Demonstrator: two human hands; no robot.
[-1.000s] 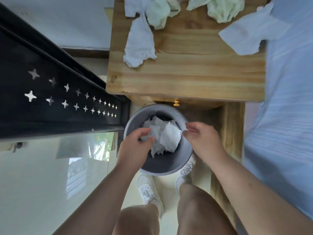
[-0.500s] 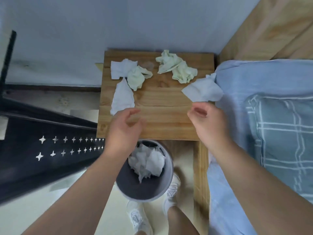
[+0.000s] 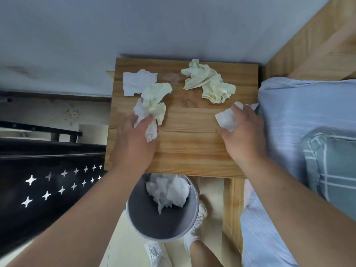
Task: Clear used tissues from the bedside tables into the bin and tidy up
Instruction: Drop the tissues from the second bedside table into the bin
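On the light pine bedside table, the left hand pinched a long crumpled white tissue at the table's left side, and the right hand gripped a white tissue near the right edge. A flat white tissue and pale yellow-green crumpled tissues lay farther back. The round grey bin, holding white tissues, stood on the floor below the near edge.

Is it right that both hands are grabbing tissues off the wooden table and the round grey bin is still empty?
Not quite. The head view shows the round grey bin already holds crumpled white tissues. Both hands are indeed grabbing tissues off the wooden table.
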